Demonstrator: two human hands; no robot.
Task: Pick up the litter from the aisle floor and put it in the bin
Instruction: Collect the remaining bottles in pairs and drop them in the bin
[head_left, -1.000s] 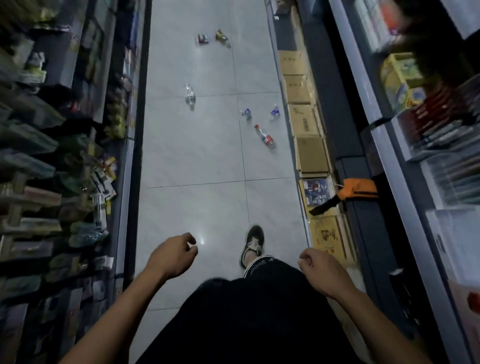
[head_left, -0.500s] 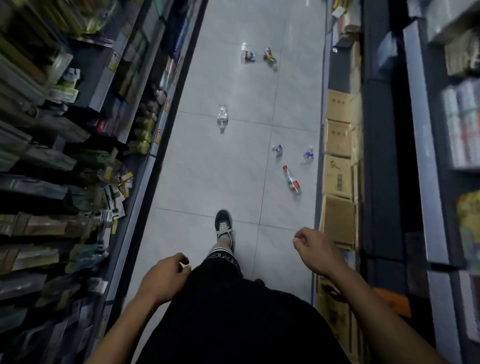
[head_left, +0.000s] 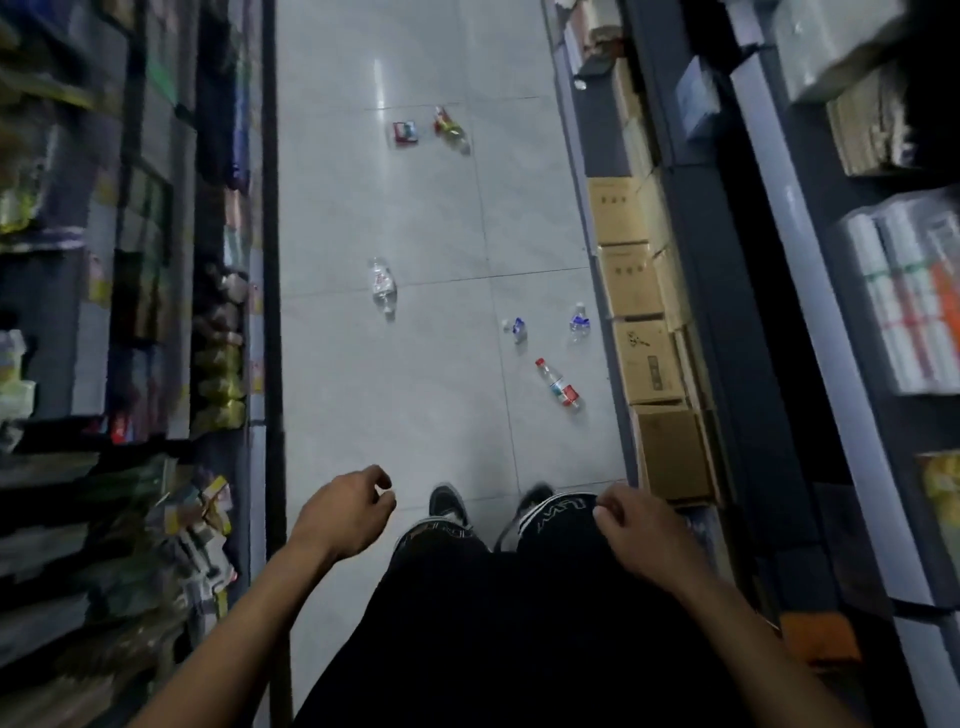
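left hand: loosely curled, fingers near the thumb, holding nothing; hangs over the aisle floor beside the left shoe
right hand: loosely curled, holding nothing; above the right knee
red-capped bottle: nearest litter; lies flat near the cardboard boxes; long axis diagonal, cap pointing up-left, away from the person
clear bottle: lies flat left of centre across a tile seam; long axis roughly along the aisle; which end is the cap I cannot tell
2 small blue-labelled bottles: well apart, just beyond the red-capped one; too small to give a heading
far litter: red packet and a colourful wrapper, near each other
bin: not in view
risk: round bottles probably roll if nudged by a shoe or grabbed end-on, perhaps against the boxes; gripping across the body looks safer; the dim, blurred view could hide small pieces
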